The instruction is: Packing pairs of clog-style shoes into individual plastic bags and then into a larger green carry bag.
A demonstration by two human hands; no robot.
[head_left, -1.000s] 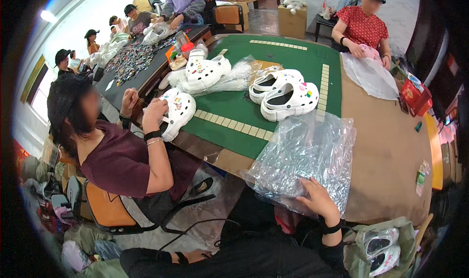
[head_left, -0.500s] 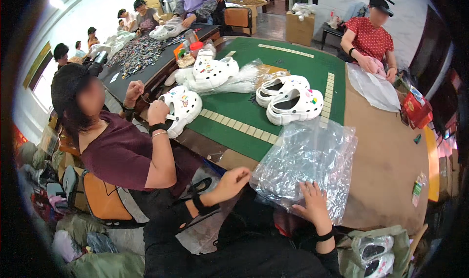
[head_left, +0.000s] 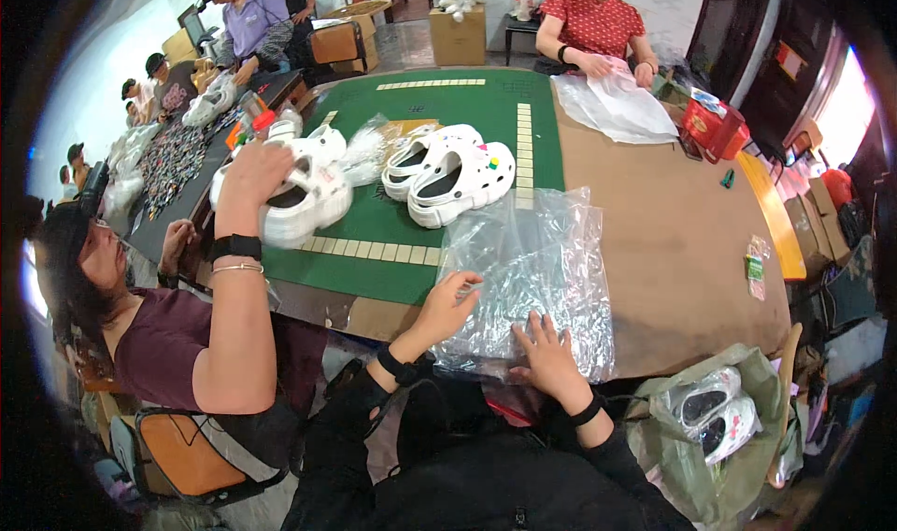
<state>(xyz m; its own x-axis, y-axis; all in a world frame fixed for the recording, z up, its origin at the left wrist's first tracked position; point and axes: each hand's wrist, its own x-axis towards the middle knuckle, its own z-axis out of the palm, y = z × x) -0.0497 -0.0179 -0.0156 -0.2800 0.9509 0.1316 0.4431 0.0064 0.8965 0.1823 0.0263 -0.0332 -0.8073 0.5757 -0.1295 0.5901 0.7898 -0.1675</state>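
- The clear plastic bag point(head_left: 553, 268) lies crinkled at the tabletop's point(head_left: 668, 251) six o'clock edge.
- The left hand point(head_left: 447, 309) is at the bag's eight o'clock, fingers half curled; whether they pinch the film, I cannot tell.
- The right hand point(head_left: 551, 361) rests at its six o'clock, fingers spread, gripping nothing.
- White clogs point(head_left: 464, 187) sit just beside it, toward eleven o'clock.

Clear bag point(head_left: 523, 251): was partly hidden under the right hand point(head_left: 553, 358). White shoe point(head_left: 320, 204): was blurred, partly behind a co-worker's hand point(head_left: 260, 169).
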